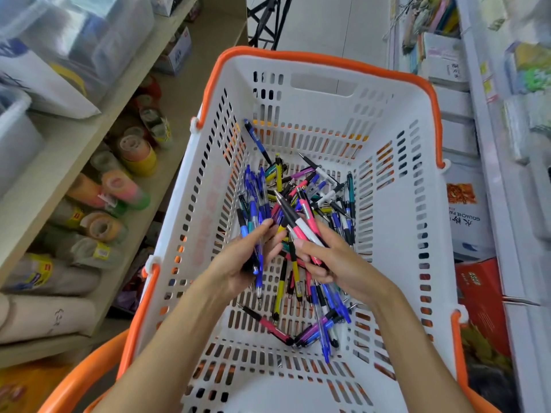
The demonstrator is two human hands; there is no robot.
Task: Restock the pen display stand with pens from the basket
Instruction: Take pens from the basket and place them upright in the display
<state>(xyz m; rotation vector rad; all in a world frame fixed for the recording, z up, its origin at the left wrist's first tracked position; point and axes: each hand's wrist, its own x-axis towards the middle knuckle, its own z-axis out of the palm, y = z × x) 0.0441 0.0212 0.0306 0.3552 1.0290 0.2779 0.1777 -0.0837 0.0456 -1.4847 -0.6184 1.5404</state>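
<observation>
My left hand (241,263) grips a bunch of blue pens (256,222), fingers curled round them, tips fanning up toward the basket's far wall. My right hand (325,260) pinches a smaller bunch, pink and white pens (301,222), barrels angled up-left, nearly touching the blue bunch. Both hands are low inside the white basket (417,204), about mid-floor. Loose pens (322,320) lie scattered across the floor, thickest toward the far-right corner and near-right side; one blue pen (255,140) leans on the far-left wall. Step, I judge: gathering and sorting by colour, still picking. The display stand isn't in view. Next move probably calls for lifting both bunches clear of the orange rim (325,59) without dropping any. Tape rolls (131,150) sit on the shelf to the left.
</observation>
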